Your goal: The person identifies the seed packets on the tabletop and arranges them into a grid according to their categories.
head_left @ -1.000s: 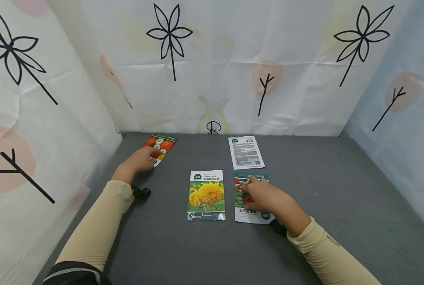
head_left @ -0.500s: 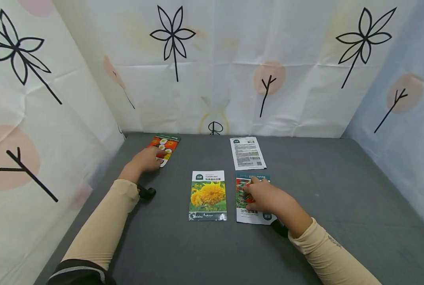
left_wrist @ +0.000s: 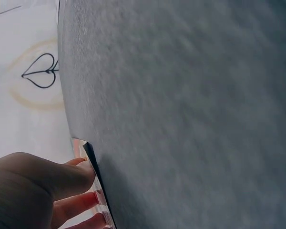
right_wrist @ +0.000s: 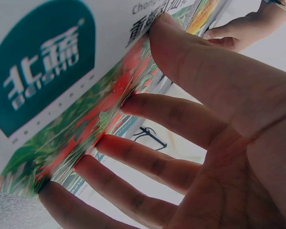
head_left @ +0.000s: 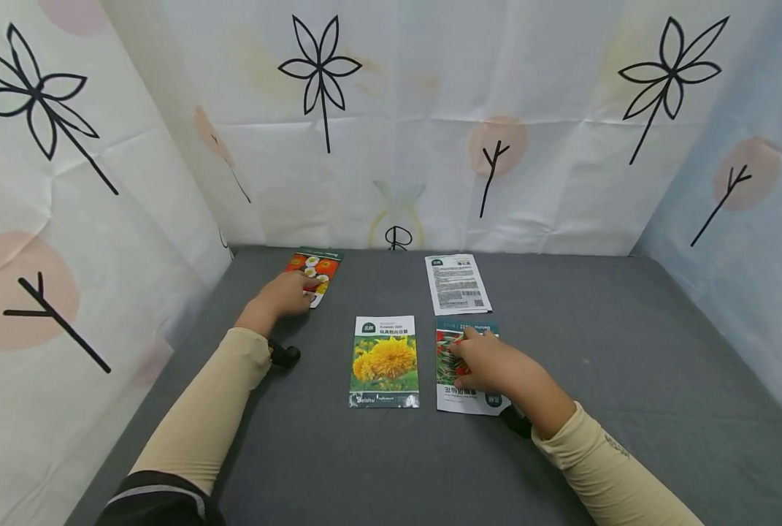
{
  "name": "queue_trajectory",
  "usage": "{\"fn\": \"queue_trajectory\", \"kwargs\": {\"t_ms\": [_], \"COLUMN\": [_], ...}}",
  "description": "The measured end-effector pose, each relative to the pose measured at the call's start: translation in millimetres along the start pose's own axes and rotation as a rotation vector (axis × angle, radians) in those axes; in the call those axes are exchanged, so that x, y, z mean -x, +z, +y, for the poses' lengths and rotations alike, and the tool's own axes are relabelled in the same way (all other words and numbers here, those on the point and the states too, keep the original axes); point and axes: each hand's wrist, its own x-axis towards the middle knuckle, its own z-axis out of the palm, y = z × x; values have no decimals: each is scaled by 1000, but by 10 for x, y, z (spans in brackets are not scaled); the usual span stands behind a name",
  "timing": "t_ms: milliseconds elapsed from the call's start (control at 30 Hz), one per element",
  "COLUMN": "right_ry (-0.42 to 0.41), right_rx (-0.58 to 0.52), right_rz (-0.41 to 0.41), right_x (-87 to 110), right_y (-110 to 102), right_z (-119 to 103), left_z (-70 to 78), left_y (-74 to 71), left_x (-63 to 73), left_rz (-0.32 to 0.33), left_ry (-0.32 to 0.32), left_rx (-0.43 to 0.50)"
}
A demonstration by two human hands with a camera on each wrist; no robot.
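Note:
At the table's far left, my left hand [head_left: 287, 294] touches a seed packet [head_left: 323, 267] with orange and white flowers, thumb and fingertips on its printed face. In the left wrist view, that packet's edge [left_wrist: 99, 179] lies under the thumb and fingers. My right hand [head_left: 492, 359] rests with spread, nearly straight fingers on a red-flower seed packet [head_left: 456, 398], which lies upside down. Part of its picture is hidden by the hand. Between the hands, an upright seed packet with yellow flowers [head_left: 384, 361] lies face up, untouched.
A white packet [head_left: 458, 283] lies text side up behind the red-flower packet. Grey cloth covers the table [head_left: 627, 351]. White printed fabric [head_left: 404, 88] stands at the back and along both sides.
My left hand and the orange-and-white-flower packet have moved a little to the right together. My right hand stays on the red-flower packet. The head view has shifted slightly.

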Motion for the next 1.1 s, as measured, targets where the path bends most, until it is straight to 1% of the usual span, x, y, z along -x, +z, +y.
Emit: {"fn": "queue_trajectory", "kwargs": {"t_ms": [300,500,800,1100], "right_ry": [1,1,4,9], "right_rx": [-11,2,8,12], "right_rz": [3,20,24,19], "right_x": [16,20,16,15], "right_y": [1,5,13,7], "right_z": [3,-12,-17,-23], "left_z": [156,268,399,563], "left_y": [29,40,103,134], "left_x": [-86,-126,-192,-275], "left_rz": [-15,-28,-23,-56], "left_ry": [16,12,21,18], "left_rx": [-33,-41,-50,-62]}}
